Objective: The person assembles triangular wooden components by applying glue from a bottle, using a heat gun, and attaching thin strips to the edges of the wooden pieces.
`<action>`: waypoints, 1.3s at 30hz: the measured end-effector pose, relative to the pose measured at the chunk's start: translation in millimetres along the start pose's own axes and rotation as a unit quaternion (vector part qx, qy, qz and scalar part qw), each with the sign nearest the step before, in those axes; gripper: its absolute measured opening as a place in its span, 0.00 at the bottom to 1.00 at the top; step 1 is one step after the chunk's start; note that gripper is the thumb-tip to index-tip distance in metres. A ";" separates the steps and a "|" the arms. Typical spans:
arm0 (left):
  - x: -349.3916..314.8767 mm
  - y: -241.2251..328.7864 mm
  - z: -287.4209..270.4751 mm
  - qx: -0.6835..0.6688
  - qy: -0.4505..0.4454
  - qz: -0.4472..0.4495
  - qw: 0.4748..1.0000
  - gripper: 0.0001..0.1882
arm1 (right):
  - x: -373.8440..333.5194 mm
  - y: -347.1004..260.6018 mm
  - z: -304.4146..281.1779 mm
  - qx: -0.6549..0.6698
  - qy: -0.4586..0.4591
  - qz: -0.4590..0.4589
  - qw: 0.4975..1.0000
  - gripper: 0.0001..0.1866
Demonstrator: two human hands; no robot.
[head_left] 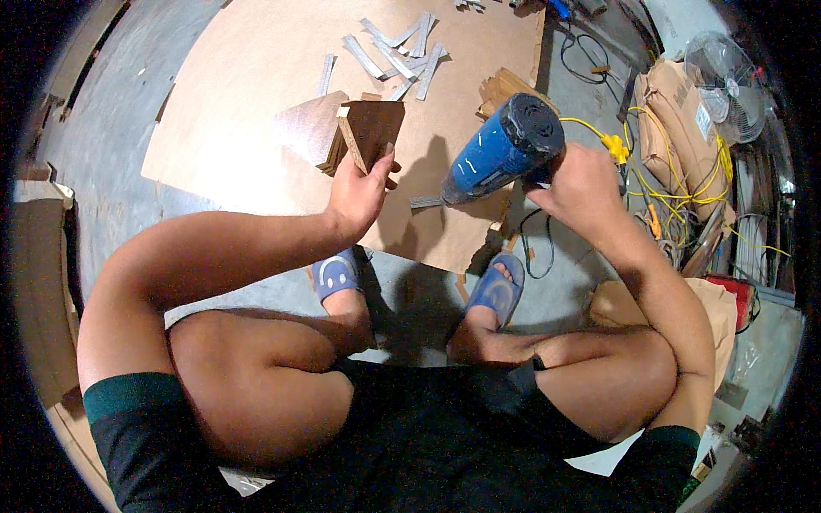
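My left hand grips a small dark brown wooden panel with a pale edge, tilted up above the brown sheet. Below and left of it lies a stack of similar panels. My right hand is wrapped around the handle of a blue heat gun with a black rear end. Its nozzle points down and to the left. Beside the nozzle tip, a short grey strip lies on the sheet; whether they touch I cannot tell. Several more grey strips are scattered farther away.
Wood pieces lie at the sheet's right side. A yellow cord with a yellow connector runs along the right, near brown paper sacks and a fan. My slippered feet rest at the sheet's near edge.
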State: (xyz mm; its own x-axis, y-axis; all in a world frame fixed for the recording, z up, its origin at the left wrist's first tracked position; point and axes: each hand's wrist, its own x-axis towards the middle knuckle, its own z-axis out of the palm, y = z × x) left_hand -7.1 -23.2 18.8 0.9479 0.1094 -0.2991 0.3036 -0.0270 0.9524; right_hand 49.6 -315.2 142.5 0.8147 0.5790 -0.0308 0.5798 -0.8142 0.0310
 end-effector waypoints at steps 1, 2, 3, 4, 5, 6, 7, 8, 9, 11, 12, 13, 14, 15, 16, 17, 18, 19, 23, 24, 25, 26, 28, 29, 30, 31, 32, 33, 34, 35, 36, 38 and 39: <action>-0.8 -2.7 -0.7 0.006 0.003 0.021 1.000 0.18 | -0.3 -2.7 1.2 0.016 0.009 0.004 1.000 0.18; -1.9 -5.5 -1.1 0.012 0.006 0.041 0.999 0.17 | -0.5 -5.2 3.6 0.031 0.018 0.008 0.999 0.18; -4.4 -8.8 -1.1 0.020 0.018 0.052 0.998 0.18 | -0.6 -6.6 6.2 0.047 0.027 0.012 0.998 0.18; -8.5 -10.1 -0.6 0.030 0.029 0.062 0.997 0.18 | -0.4 -6.5 10.9 0.060 0.037 0.008 0.997 0.18; -11.1 -10.9 -0.4 0.040 0.040 0.072 0.996 0.19 | 0.1 -6.0 15.9 0.073 0.047 0.003 0.996 0.18; -11.9 -11.2 -1.3 0.046 0.030 0.051 0.997 0.22 | 0.4 -5.9 18.4 0.086 0.057 -0.001 0.995 0.18; -13.8 -10.9 -1.2 0.048 0.040 0.050 0.997 0.22 | 0.7 -7.7 17.8 0.091 0.058 -0.007 0.994 0.18; -15.8 -10.6 -0.4 0.051 0.050 0.049 0.996 0.22 | 1.3 -10.4 16.5 0.096 0.058 -0.012 0.994 0.18; -17.5 -10.2 0.0 0.053 0.060 0.048 0.996 0.22 | 1.9 -13.2 14.9 0.101 0.058 -0.017 0.993 0.18; -19.6 -12.5 -2.3 0.041 0.056 0.038 0.997 0.22 | 5.0 -20.6 9.8 0.123 0.067 -0.032 0.990 0.18; -19.9 -13.6 -3.2 0.035 0.054 0.033 0.997 0.22 | 5.9 -22.7 8.4 0.134 0.071 -0.039 0.988 0.18; -20.1 -14.0 -3.2 0.039 0.052 0.032 0.997 0.21 | 6.1 -22.3 10.1 0.131 0.073 -0.041 0.988 0.18; -20.2 -14.3 -3.3 0.042 0.050 0.031 0.997 0.21 | 6.6 -21.4 13.7 0.129 0.075 -0.042 0.988 0.19; -20.3 -14.7 -3.4 0.045 0.047 0.031 0.997 0.21 | 6.6 -21.0 15.3 0.126 0.077 -0.044 0.988 0.19; -20.7 -14.1 -3.2 0.046 0.048 0.031 0.997 0.21 | 7.0 -22.0 15.4 0.130 0.079 -0.041 0.988 0.19; -21.1 -13.6 -2.8 0.047 0.048 0.031 0.997 0.21 | 7.4 -23.9 15.3 0.133 0.081 -0.037 0.987 0.19; -21.6 -12.9 -2.4 0.048 0.049 0.031 0.997 0.20 | 7.9 -25.4 15.4 0.136 0.083 -0.034 0.987 0.19; -21.6 -13.5 -2.6 0.045 0.051 0.037 0.997 0.20 | 8.9 -26.6 14.9 0.132 0.083 -0.043 0.987 0.19; -23.3 -12.5 -1.9 0.031 0.059 0.045 0.997 0.19 | 12.5 -27.6 16.6 0.123 0.074 -0.070 0.987 0.21; -23.9 -11.4 -1.7 0.028 0.061 0.042 0.997 0.19 | 13.0 -27.5 17.6 0.123 0.070 -0.074 0.987 0.23; -23.4 -12.2 -1.8 0.031 0.058 0.042 0.997 0.19 | 12.7 -27.6 16.7 0.123 0.065 -0.071 0.988 0.23; -23.0 -13.0 -2.2 0.035 0.055 0.043 0.997 0.18 | 12.5 -27.8 15.4 0.123 0.060 -0.067 0.988 0.23; -21.9 -15.7 -2.9 0.032 0.052 0.041 0.997 0.18 | 12.4 -28.2 15.0 0.125 0.063 -0.063 0.988 0.21; -21.1 -17.6 -3.1 0.025 0.052 0.039 0.998 0.18 | 12.5 -28.4 15.8 0.127 0.070 -0.061 0.987 0.19; -20.4 -19.6 -3.3 0.018 0.052 0.037 0.998 0.18 | 12.5 -28.5 16.4 0.129 0.078 -0.060 0.987 0.17; -20.9 -18.5 -3.2 0.018 0.052 0.036 0.998 0.18 | 12.4 -28.1 17.0 0.130 0.083 -0.064 0.986 0.17; -21.6 -17.6 -3.1 0.017 0.052 0.035 0.998 0.18 | 12.3 -27.4 17.5 0.131 0.089 -0.067 0.985 0.17; -22.2 -16.5 -2.8 0.017 0.052 0.034 0.998 0.19 | 11.9 -26.4 18.0 0.131 0.094 -0.071 0.984 0.17; -22.5 -15.7 -2.8 0.020 0.053 0.032 0.998 0.19 | 11.3 -25.1 18.6 0.127 0.092 -0.068 0.985 0.17; -22.7 -14.9 -2.6 0.024 0.055 0.031 0.998 0.19 | 10.3 -23.2 19.3 0.123 0.090 -0.065 0.986 0.17; -22.9 -14.0 -2.3 0.028 0.056 0.029 0.998 0.19 | 9.3 -21.7 19.7 0.119 0.088 -0.062 0.987 0.17; -22.3 -16.0 -2.4 0.020 0.054 0.034 0.998 0.19 | 7.5 -21.0 17.9 0.122 0.091 -0.058 0.987 0.17; -22.0 -17.0 -2.4 0.016 0.053 0.036 0.998 0.19 | 6.7 -20.7 16.9 0.123 0.092 -0.055 0.987 0.17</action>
State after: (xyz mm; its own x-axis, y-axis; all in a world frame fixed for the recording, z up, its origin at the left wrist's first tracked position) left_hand -33.4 -22.7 9.3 0.9526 0.2103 -0.2199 0.2390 -0.0699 0.9685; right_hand 43.0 -295.2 124.7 0.7470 0.6446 0.1630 0.6647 -0.7179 -0.2068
